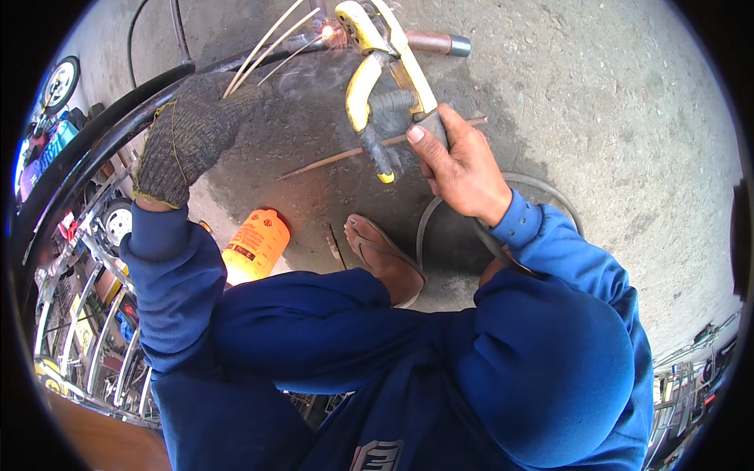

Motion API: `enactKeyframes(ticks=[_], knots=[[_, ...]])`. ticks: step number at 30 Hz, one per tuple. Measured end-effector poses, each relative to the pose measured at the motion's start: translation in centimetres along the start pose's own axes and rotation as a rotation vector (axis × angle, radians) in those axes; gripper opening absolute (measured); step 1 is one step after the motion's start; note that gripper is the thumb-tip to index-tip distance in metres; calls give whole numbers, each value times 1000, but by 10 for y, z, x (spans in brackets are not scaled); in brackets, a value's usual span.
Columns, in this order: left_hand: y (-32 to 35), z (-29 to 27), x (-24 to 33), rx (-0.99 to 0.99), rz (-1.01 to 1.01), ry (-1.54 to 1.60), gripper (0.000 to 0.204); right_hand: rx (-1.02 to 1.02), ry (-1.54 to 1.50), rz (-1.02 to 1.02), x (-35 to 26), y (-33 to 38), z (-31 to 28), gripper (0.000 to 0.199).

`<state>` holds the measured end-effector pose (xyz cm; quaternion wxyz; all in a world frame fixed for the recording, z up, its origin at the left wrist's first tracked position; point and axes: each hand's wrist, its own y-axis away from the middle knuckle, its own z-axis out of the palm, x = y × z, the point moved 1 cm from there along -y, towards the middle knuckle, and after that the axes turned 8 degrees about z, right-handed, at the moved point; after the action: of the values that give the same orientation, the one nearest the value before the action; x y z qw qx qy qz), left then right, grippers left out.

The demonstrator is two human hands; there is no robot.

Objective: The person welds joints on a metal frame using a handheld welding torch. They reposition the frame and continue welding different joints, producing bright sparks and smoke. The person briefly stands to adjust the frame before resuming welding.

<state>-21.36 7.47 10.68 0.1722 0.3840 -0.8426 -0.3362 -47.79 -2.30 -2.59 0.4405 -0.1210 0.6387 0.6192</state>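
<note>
My right hand (465,169), bare, is closed round the grey handle of a yellow welding electrode holder (407,67). The holder's head is beside a bright spark (329,33) on a metal pipe. My left hand (192,129), in a dark knitted glove, is closed on pale welding rods (265,49) pointing up toward the pipe; its fingertips are partly hidden. A thinner rod (290,60) runs between the glove and the spark; what holds it I cannot tell. The black curved pipe (145,110) passes beside the glove. Right of the holder, a coppery section (430,42) ends in a dark tip.
A loose rod (338,159) lies on the concrete floor (597,102). An orange cylinder (261,239) stands near my sandalled foot (382,255). The holder's cable (422,228) loops under my right forearm. Metal racks (94,314) and a wheel (61,84) are at far left.
</note>
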Motion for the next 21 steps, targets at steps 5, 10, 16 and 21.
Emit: enactKeyframes(ticks=[5,10,16,21], knots=[[-2,1,-5,-26,-8,-71,36,-9,4,1,-1,1,1,39],[1,-1,-3,-14,121,-176,34,-28,5,26,0,-1,2,40],[0,3,-9,143,223,-133,39,-24,-52,-56,3,-3,6,31],[-4,8,-24,192,289,-173,41,-6,-39,-47,6,-1,5,37]])
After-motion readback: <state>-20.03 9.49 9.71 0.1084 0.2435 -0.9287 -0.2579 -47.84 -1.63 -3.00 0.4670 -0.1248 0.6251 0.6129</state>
